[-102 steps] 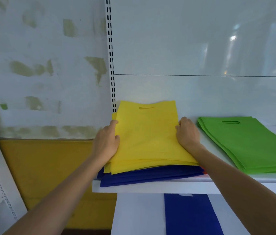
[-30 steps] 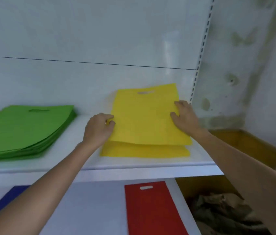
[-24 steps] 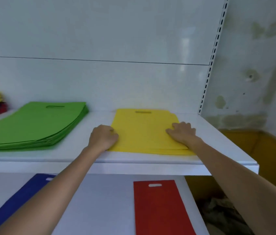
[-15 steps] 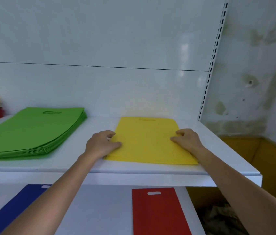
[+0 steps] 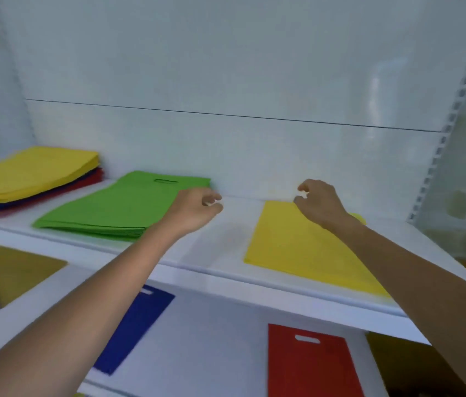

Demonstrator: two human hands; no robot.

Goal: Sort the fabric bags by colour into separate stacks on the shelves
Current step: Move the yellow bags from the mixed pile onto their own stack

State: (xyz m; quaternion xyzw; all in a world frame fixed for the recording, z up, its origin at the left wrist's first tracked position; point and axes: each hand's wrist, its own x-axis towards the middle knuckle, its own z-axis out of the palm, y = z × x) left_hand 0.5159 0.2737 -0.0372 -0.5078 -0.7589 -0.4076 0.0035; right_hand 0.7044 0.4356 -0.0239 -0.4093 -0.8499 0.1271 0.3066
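Caller: Hands are hanging over the upper shelf (image 5: 220, 253). The left hand (image 5: 193, 209) is hovering above bare white board, its fingers (image 5: 215, 199) curling loosely and gripping nothing.

Analyst: The right hand (image 5: 322, 206) is doing much the same, its fingers (image 5: 300, 199) bending loosely and holding nothing. They are hanging over the far left corner of the yellow bags (image 5: 297, 247). Whether they are brushing the fabric, I cannot tell.

Caller: Those yellow bags are lying flat beneath the right fingers, stretching back from them toward the shelf's front edge.

Analyst: Just left of the left fingers, the green stack (image 5: 117, 207) is sitting neatly, with its handle slot at the far end. The left wrist is crossing in front of its near right corner.

Caller: Well apart from those fingers, further left again, a mixed pile (image 5: 31, 173) is waiting. Yellow is lying on top, with red and dark blue peeking out underneath.

Analyst: Down below both sets of fingers, the lower shelf (image 5: 211, 353) is carrying two single bags. A blue bag (image 5: 137, 319) is lying beside the left forearm, and a red bag (image 5: 309, 365) is lying further right. Both are resting flat, well apart from each other.
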